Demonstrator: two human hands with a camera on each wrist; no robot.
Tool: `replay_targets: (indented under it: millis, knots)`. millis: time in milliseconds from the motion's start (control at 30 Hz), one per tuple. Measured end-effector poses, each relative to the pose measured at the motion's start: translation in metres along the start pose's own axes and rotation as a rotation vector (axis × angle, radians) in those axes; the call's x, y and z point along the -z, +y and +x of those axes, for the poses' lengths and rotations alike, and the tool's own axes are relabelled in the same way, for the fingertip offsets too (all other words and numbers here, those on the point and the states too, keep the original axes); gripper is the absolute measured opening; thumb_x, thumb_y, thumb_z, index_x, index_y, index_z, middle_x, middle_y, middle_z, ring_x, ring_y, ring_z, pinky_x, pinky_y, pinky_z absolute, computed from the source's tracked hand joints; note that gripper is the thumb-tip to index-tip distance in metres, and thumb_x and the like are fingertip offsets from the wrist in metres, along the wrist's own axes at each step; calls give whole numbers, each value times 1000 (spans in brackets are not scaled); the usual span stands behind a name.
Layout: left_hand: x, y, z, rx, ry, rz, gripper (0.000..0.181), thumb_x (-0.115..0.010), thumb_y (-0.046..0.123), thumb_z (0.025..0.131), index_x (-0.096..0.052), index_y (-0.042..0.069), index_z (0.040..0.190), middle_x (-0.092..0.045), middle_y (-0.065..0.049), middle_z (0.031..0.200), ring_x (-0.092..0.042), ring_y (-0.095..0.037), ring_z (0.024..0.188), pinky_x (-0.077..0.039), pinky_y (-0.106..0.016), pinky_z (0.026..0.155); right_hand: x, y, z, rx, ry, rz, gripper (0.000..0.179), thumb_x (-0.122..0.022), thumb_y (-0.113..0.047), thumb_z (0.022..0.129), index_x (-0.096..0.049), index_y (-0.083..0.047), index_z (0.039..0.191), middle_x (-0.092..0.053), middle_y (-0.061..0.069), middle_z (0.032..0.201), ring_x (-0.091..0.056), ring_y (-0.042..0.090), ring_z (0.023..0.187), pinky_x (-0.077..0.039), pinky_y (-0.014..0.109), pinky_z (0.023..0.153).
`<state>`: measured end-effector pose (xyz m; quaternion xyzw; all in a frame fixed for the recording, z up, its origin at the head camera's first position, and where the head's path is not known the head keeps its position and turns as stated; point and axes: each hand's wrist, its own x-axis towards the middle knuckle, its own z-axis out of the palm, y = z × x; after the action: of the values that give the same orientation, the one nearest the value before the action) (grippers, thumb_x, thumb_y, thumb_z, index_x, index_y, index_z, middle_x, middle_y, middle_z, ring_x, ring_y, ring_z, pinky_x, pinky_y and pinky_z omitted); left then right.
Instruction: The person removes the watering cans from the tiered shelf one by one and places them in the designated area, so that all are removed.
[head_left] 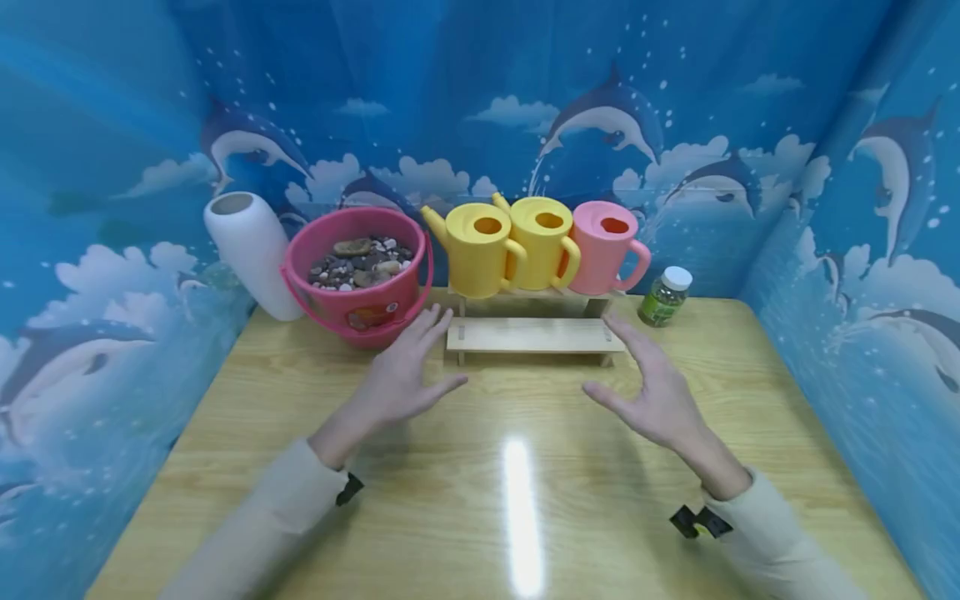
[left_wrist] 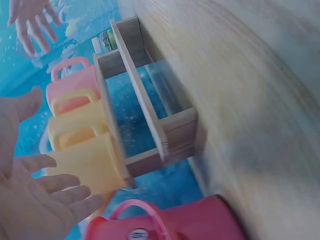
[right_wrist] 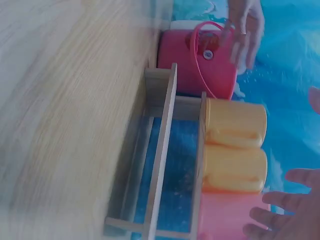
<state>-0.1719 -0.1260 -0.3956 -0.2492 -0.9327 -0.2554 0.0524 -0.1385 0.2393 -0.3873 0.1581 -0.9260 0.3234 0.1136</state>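
My left hand [head_left: 401, 375] hovers in front of a two-step wooden stand [head_left: 534, 335], near its left end, fingers spread and nothing held. Off the stand's right end, my right hand [head_left: 656, 398] is likewise spread and holds nothing. Along the upper step stand two yellow watering cans [head_left: 474, 265] and a pink watering can [head_left: 594, 262], side by side with handles turned right. The lower step is bare. In the left wrist view the left palm [left_wrist: 30, 210] faces the cans; the right fingers [right_wrist: 272, 217] overlap the pink can's edge in the right wrist view.
A pink bucket [head_left: 363, 312] full of stones [head_left: 360, 265] stands left of the stand, its handle hanging in front. Behind it leans a white vase [head_left: 251, 258]. A small green-labelled jar [head_left: 665, 297] with a white lid is at the right. Dolphin-print curtains [head_left: 465, 75] enclose the table [head_left: 465, 500].
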Motion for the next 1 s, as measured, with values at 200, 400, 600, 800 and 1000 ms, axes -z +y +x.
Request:
replay_targets:
  millis: [200, 400, 600, 800, 1000]
  knots:
    - [-3, -19, 4, 166, 22, -280, 78, -76, 41, 97, -42, 11, 161, -43, -13, 168, -44, -38, 154, -44, -59, 127, 15, 13, 3, -86, 49, 220, 68, -74, -18, 99, -44, -10, 160, -48, 21, 162, -49, 42, 147, -54, 45, 121]
    - [-13, -35, 13, 308, 56, -492, 62, -73, 32, 100, -52, 6, 153, -57, -19, 155, -59, -40, 139, -58, -53, 115, 27, 33, 10, -115, 120, 389, 55, -66, -12, 104, -48, -2, 155, -61, -3, 147, -60, 3, 129, -54, 1, 98]
    - [-30, -47, 23, 458, 63, -698, 51, -70, 22, 103, -57, -1, 146, -67, -27, 137, -73, -42, 115, -70, -48, 93, 39, 59, 29, -129, 198, 589, 46, -66, -12, 104, -57, -9, 149, -69, -22, 124, -67, -5, 108, -60, 5, 88]
    - [-46, -57, 33, 559, 59, -787, 44, -70, 16, 102, -61, -3, 141, -73, -31, 120, -79, -26, 80, -72, -34, 72, 47, 76, 54, -203, 245, 688, 50, -71, -21, 102, -57, -8, 148, -73, -15, 118, -71, -3, 101, -65, 10, 82]
    - [-56, -63, 40, 629, 38, -843, 43, -72, 15, 100, -63, -3, 139, -75, -30, 116, -73, -13, 69, -71, -30, 67, 49, 88, 76, -283, 227, 678, 59, -72, -24, 101, -51, -6, 153, -71, -16, 115, -71, -3, 102, -66, 11, 83]
